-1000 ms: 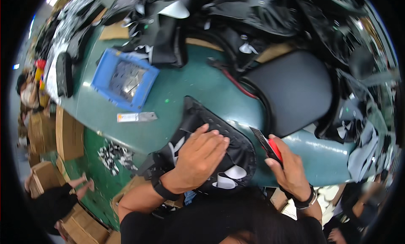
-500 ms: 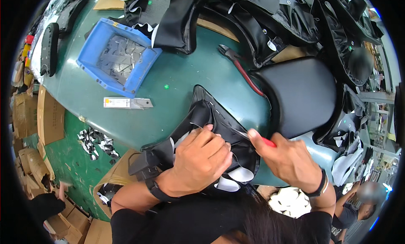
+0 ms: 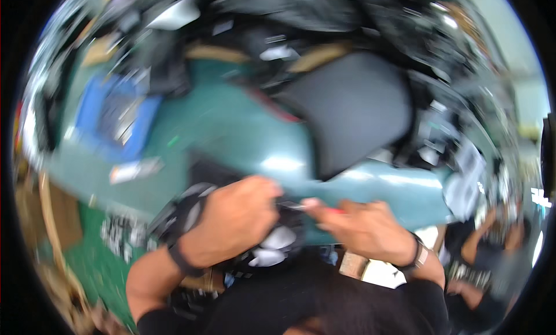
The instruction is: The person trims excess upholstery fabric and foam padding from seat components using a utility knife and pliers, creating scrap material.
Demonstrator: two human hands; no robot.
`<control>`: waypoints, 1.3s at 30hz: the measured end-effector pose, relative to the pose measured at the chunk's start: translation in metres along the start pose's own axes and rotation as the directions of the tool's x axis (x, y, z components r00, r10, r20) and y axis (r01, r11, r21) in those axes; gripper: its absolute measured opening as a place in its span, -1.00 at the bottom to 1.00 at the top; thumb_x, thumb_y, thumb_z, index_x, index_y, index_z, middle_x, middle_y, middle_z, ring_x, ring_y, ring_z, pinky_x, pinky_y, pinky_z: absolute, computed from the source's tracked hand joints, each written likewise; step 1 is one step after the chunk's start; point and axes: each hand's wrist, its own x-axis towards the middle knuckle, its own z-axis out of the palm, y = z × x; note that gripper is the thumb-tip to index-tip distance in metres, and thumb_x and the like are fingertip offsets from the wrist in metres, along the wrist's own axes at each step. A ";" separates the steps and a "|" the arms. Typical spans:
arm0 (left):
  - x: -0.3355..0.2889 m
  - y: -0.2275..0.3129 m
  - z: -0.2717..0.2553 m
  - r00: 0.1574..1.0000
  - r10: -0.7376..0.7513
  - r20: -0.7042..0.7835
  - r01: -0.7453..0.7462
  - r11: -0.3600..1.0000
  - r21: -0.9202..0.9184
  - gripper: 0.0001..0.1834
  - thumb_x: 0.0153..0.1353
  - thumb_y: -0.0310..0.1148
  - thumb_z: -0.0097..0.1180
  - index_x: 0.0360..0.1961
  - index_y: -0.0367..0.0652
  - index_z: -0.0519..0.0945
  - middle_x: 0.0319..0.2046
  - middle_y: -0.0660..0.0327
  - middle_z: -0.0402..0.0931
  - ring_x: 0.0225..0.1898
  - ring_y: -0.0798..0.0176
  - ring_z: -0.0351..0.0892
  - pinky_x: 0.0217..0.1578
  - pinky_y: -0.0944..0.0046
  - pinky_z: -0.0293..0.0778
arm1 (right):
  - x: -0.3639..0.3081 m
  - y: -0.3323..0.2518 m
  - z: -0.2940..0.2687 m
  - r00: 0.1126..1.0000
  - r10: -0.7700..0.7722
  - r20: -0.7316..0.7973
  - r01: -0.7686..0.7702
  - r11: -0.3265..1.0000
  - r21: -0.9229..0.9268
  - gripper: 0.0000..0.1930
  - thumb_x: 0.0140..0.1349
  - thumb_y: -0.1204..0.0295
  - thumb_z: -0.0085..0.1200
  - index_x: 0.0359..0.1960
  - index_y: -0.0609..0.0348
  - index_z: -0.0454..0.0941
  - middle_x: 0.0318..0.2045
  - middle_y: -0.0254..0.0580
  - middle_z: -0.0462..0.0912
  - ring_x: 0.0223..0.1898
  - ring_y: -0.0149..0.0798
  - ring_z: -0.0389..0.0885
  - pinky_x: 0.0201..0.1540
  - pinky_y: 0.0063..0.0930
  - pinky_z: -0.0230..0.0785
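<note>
Black cover point(image 3: 209, 171), at table point(image 3: 231, 123) edge, room beyond

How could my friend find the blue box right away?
On the big green table, look toward the left end. Just beyond the flat, pale rectangular packet sits the open, blue plastic box holding shiny grey pieces. Its bright blue colour sets it apart from the black, folded material beside it.

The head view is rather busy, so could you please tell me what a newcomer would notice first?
Probably the large black padded piece right of centre on the green table, then the bright blue bin at the left. Nearer the wearer, the left hand is on a smaller black piece, while the right hand grips a red-handled tool.
</note>
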 end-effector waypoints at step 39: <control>0.001 -0.002 -0.002 0.946 -0.310 0.099 0.265 0.911 0.315 -0.72 0.32 -0.30 0.09 -0.40 -0.35 0.50 -0.48 -0.06 0.48 -0.46 -0.07 0.43 -0.35 0.14 0.38 | 0.024 0.026 0.021 0.957 -0.142 -0.252 0.146 0.989 -0.003 -0.60 0.26 0.38 -0.03 0.16 -0.06 0.44 -0.57 -0.18 0.52 -0.47 -0.12 0.53 -0.35 -0.33 0.13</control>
